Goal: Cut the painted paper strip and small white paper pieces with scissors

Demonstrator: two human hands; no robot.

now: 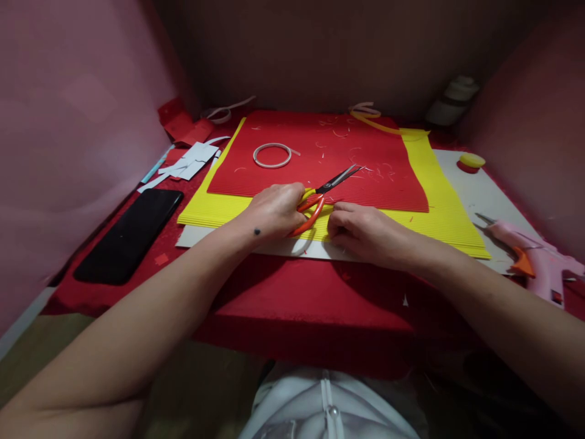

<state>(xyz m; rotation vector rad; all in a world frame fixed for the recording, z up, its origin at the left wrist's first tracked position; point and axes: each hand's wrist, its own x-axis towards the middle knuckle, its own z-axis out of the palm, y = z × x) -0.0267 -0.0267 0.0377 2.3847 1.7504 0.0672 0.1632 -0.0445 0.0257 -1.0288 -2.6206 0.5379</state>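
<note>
Scissors [326, 185], blades parted over red corrugated paper [377, 190], sat clasped in the left hand [278, 208]; the right hand [360, 230] was curled, whether pinching anything I could not tell; a downward slip risked scoring the paper.

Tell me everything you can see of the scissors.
The scissors have dark, metal-looking blades, slightly parted, and glossy, plastic-looking handles, one yellow, one orange. The left hand grips the handles; the blades point forward and to the right, over the red sheet. Whether they touch it is unclear.
</note>
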